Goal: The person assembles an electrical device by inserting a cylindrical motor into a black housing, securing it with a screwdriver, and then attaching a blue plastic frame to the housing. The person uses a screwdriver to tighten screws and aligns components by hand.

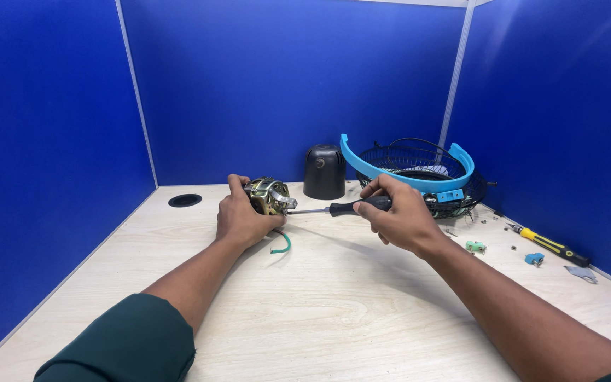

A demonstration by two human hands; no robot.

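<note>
Motor [269, 195]: small, brass-coloured windings in a metal frame, sitting on the pale wooden table [319, 311] left of centre, toward the far side. My left hand [238, 216] wraps it from the near-left, fingers curled over the top and thumb low, closed firmly around the body. A green wire [283, 245] trails out beneath and curls toward me on the table.

Screwdriver [341, 208]: black handle, thin steel shaft. My right hand [397, 216] is closed around the handle, fingers folded over it. Its long axis runs nearly level, right to left, with the tip at the right face of the motor, at or just beside a bright metal bracket there. I cannot tell whether the tip is seated in a screw head; too small.

Key relation: the motor lies directly left of my right hand, along the line of the shaft. The two hands face each other across it, the left bracing against any push from the right. The left hand is the nearer to the motor; the right reaches it only through the tool.

Around: a black domed cap [324, 172] behind the tool, a wire fan guard [419, 173] with a blue ring [408, 177] far right, a yellow-handled screwdriver [547, 244] and small loose parts at the right edge, a round hole [184, 200] in the table far left.
</note>
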